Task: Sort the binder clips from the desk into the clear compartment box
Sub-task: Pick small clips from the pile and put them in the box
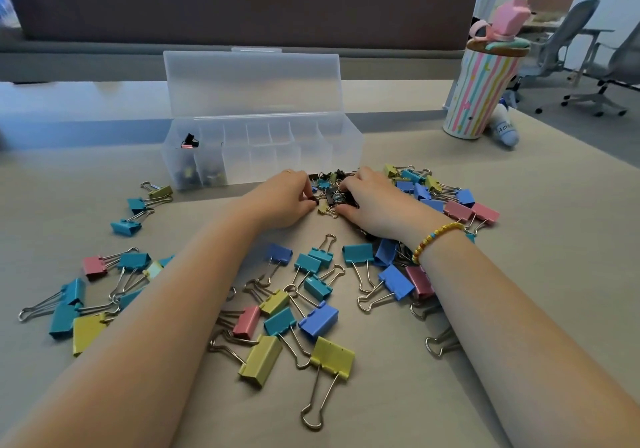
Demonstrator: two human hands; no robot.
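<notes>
Because small, light and stiff, with slick painted bodies and springy wire handles, best pinched across the folded body or hooked by a wire loop. Left hand (289, 201) curled, fingertips pinching one small black clip (313, 201); right hand (375, 205) curled too, fingers buried in the small clips (332, 188), exact hold hidden, cannot tell whether anything is pinched. Both forearms stretched forward and low over the tabletop (519, 274), wrists nearly flat, a beaded bracelet (434, 239) on the right. Just beyond both grips, the clear box (263, 156), lid up, a few clips in its left-end compartments. Behind and beside the grips, larger coloured clips (311, 316) scattered loose.
</notes>
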